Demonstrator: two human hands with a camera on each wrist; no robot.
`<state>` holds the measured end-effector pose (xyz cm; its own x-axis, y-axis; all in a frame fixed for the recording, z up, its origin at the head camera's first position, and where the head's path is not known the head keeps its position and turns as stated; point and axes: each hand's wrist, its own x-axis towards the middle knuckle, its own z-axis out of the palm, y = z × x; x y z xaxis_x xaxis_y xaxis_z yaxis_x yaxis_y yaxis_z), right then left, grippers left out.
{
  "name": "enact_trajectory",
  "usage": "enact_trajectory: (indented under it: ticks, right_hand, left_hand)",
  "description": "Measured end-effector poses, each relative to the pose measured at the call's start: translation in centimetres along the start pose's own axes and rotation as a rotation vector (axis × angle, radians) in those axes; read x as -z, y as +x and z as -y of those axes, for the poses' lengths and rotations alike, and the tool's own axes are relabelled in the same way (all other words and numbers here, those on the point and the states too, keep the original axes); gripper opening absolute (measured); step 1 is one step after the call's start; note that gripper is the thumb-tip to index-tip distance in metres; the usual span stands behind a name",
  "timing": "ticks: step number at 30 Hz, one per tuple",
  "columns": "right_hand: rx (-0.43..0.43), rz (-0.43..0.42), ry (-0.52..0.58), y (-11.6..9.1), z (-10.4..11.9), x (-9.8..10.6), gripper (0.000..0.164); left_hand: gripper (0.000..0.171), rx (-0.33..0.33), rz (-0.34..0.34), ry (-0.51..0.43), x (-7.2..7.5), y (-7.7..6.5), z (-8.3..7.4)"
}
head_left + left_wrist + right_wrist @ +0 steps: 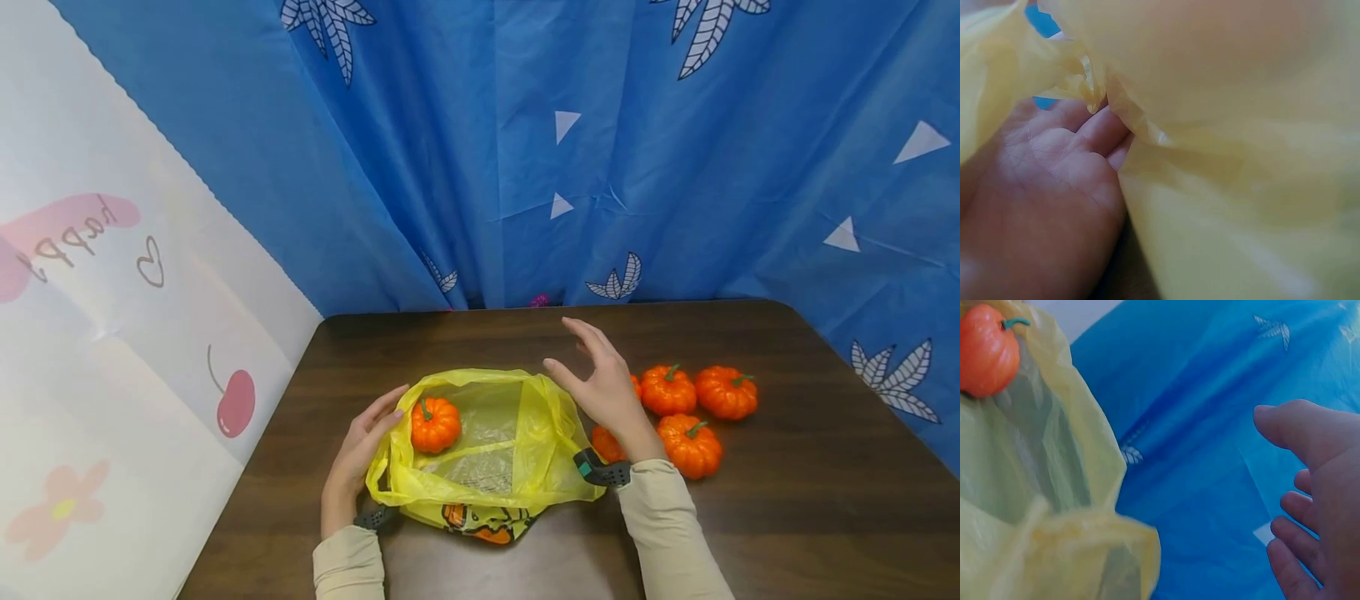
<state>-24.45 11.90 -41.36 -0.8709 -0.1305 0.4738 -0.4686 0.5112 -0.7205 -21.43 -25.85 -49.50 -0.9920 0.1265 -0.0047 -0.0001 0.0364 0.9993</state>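
Observation:
A thin yellow plastic bag stands on the table with its mouth wide and facing up. Inside, at its left end, sits a small orange pumpkin with a green stem. My left hand rests against the bag's left side, fingers fairly straight along the rim. In the left wrist view, the palm faces the bag and the plastic hides the fingertips. My right hand is raised at the bag's right rim, thumb apart from the loosely bent fingers, holding nothing. The right wrist view shows bare space beyond its thumb.
Several more orange pumpkins stand in a group right of the bag, some partly hidden by my right forearm. The brown wooden table meets a blue curtain at the back and a white printed sheet on the left.

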Motion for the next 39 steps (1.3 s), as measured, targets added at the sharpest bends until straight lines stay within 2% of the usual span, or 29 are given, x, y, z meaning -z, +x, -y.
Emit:
enact_trajectory:
  ticks: [7,17,31,39]
  right_hand:
    - [-0.035,-0.027,-0.040,-0.1,-1.2,1.0,0.070]
    - [-0.096,-0.047,-0.119,-0.4,-3.0,2.2,0.069]
    - [-0.221,-0.026,-0.214,-0.9,-5.2,3.5,0.075]
    - [-0.304,0.046,-0.264,-1.2,-5.8,4.1,0.079]
  left_hand:
    - [0.051,0.007,-0.005,-0.005,0.2,-0.2,0.2]
    - [0.050,-0.021,0.011,0.004,0.0,-0.2,0.1]
    - [0.051,-0.010,0.015,-0.001,-0.1,-0.2,-0.3]
    - [0.051,-0.009,0.004,0.008,-0.1,-0.3,-0.3]
